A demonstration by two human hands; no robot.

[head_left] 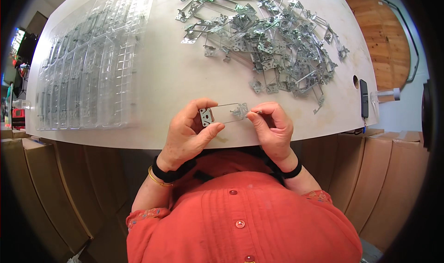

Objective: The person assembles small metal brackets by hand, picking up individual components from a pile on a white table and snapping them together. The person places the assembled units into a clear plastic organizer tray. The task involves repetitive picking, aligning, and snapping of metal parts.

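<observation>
Just above the table's front edge, my left hand (192, 129) is closed on one end of a metal bracket (206, 117). This bracket has a small punched plate at each end, joined by two thin parallel rods. Its left plate lies between my thumb and fingers. At the right-hand plate, my right hand (274, 128) is closed in a pinch, thumb and forefinger tips at the plate's edge. A small dark bit shows between those fingertips, too hidden to name. Farther back lies a large tangled pile of similar metal brackets (273, 45).
Clear plastic compartment trays (92, 73) are on the left of the white table (171, 68). A dark phone-like object (364, 99) lies at the right edge, by a round hole and a clear tube (386, 95). Cardboard boxes (370, 175) stand below on both sides.
</observation>
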